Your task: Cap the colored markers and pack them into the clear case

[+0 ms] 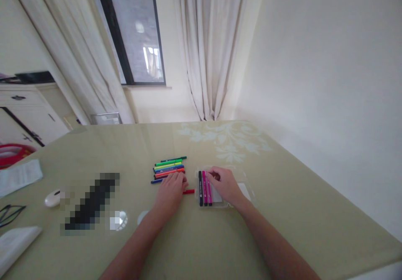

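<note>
My right hand (224, 182) is at a shallow clear plastic case (216, 198), its thumb and forefinger closed on the upper end of a magenta marker (209, 194). To the left of that marker, a second magenta marker (205, 190) and a black marker (200, 188) lie side by side in the case. My left hand (172, 188) rests, fingers stretched forward, over the near end of a row of loose markers, among them a green marker (168, 163). A red marker (189, 191) pokes out from beneath this hand. Its fingertips are partly hidden.
At left on the glossy table (201, 242) are a white mouse (52, 198), a blurred dark object (92, 202), glasses (11, 214), a pale blue mask (20, 176) and a white object (17, 246). A wall (329, 83) runs along the right.
</note>
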The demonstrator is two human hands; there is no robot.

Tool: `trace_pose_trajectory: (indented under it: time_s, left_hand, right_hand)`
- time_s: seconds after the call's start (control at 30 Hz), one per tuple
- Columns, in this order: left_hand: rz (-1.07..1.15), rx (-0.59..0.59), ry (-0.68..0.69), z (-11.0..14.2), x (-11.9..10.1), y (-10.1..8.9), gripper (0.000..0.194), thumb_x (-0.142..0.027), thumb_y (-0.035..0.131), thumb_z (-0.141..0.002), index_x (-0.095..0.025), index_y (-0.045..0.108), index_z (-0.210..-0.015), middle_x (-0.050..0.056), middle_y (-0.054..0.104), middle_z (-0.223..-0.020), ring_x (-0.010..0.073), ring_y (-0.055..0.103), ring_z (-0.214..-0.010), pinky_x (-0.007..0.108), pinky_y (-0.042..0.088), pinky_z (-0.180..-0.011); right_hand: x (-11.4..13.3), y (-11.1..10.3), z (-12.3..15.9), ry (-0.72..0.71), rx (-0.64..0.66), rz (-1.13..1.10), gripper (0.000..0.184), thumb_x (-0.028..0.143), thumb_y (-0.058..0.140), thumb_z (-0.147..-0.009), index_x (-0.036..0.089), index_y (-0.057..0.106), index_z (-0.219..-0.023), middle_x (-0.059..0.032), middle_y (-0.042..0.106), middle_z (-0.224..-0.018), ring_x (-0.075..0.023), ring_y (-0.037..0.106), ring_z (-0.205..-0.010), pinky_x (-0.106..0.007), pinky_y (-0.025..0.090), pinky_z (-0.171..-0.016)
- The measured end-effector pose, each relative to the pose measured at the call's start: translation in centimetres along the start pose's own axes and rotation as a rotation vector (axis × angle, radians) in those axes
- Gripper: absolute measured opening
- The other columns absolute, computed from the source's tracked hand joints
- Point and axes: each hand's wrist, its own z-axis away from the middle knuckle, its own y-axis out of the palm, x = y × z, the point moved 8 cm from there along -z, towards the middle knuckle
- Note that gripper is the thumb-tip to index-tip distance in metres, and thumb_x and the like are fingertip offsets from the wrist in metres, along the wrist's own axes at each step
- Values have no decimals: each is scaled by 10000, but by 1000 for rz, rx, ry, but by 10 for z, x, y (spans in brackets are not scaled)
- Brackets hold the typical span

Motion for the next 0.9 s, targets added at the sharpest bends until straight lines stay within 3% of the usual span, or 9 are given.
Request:
trace_pose_trajectory:
  time_s: [0.13, 0.3, 0.53, 0.6, 0.73, 0.83, 0.9]
  left_hand:
    - [81, 6, 64, 0, -2, -1, 208, -270, 460, -1023, -194, 628, -929, 84, 638, -1040, 252, 566, -1008, 393, 452, -907]
    - [361, 184, 128, 1, 2, -7, 215, -404, 618, -944, -207, 681, -889, 51, 621, -986, 238, 563, -967, 361, 459, -870]
    - [493, 330, 95, 3, 23, -6, 209, -410, 695, -870, -226, 756, -947, 55, 648, -1043, 239, 589, -995, 343, 455, -879]
    - [489, 287, 96, 2, 24, -8, 189, -381, 661, -888, -214, 741, -925, 57, 669, -1006, 235, 605, -949, 337, 460, -843]
    - [550, 69, 22, -2, 15, -19, 251, -380, 499, -992, -202, 675, -1010, 50, 701, -933, 214, 635, -831, 326, 469, -772]
    - [631, 15, 25, -1, -4, -21, 307, -449, 472, -1023, -211, 653, -1094, 12, 681, -839, 173, 594, -671, 284, 454, -658]
    - [629, -19, 78, 2, -18, -23, 288, -467, 545, -1001, -219, 667, -1081, 12, 677, -875, 165, 589, -697, 269, 452, -656]
  right_hand:
    - [4, 6, 2, -22, 34, 4, 187, 282, 604, -927, 196, 726, -815, -13, 689, -703, -153, 564, -628, -269, 387, -628]
    - [4, 7, 2, -25, 32, -3, 190, 266, 594, -934, 189, 730, -827, -18, 696, -721, -152, 578, -645, -263, 391, -636]
    - [8, 8, 3, -53, 24, 7, 169, 245, 603, -918, 190, 718, -807, -14, 700, -724, -149, 579, -648, -260, 394, -637]
    - [8, 10, 3, -50, 31, 5, 162, 244, 606, -916, 191, 720, -813, -16, 701, -725, -151, 579, -647, -265, 398, -641]
    - [7, 13, 2, -28, 56, -61, 154, 293, 634, -921, 196, 740, -864, -22, 708, -751, -156, 583, -666, -272, 410, -648]
    - [10, 22, 3, -5, 149, -281, 214, 397, 713, -889, 198, 742, -962, -20, 715, -813, -153, 590, -688, -269, 429, -650]
    - [14, 27, 4, 13, 196, -463, 270, 449, 738, -869, 190, 723, -942, -18, 702, -820, -152, 592, -703, -269, 438, -657]
